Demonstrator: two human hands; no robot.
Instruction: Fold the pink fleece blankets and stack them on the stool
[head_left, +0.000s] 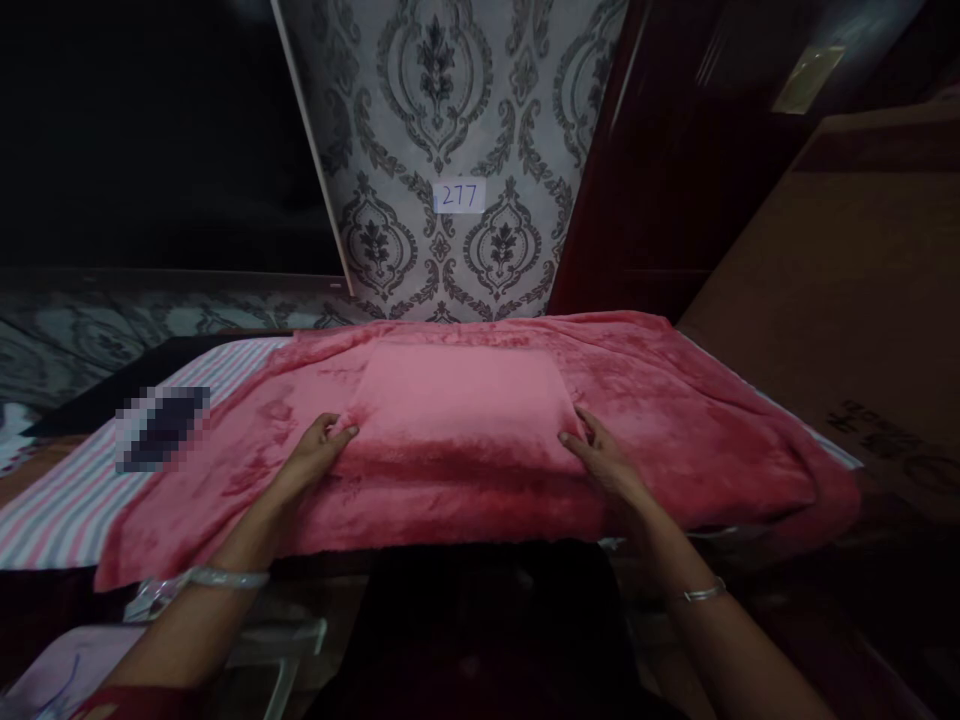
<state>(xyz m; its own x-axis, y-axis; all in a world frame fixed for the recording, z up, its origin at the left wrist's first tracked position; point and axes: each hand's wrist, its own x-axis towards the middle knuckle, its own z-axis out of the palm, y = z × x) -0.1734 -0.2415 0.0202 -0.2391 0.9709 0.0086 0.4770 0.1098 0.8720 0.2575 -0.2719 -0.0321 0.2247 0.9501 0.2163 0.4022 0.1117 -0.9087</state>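
Observation:
A folded pink plush cloth (459, 395) lies as a neat rectangle on a larger pink plush blanket (697, 450). Its top looks smooth and pale, while the front side is darker and fuzzy. My left hand (324, 448) grips the near left corner, thumb on top and fingers at the side. At the near right corner, my right hand (596, 450) pinches the edge between thumb and fingers. Whatever lies under or inside the fold is hidden.
Striped cloth (67, 500) shows at the left beneath the blanket, with a pixelated dark object (161, 430) on it. A large dark screen (150, 140) stands behind. To the right rises a cardboard box (847, 290); a number card (459, 195) hangs on the patterned wall.

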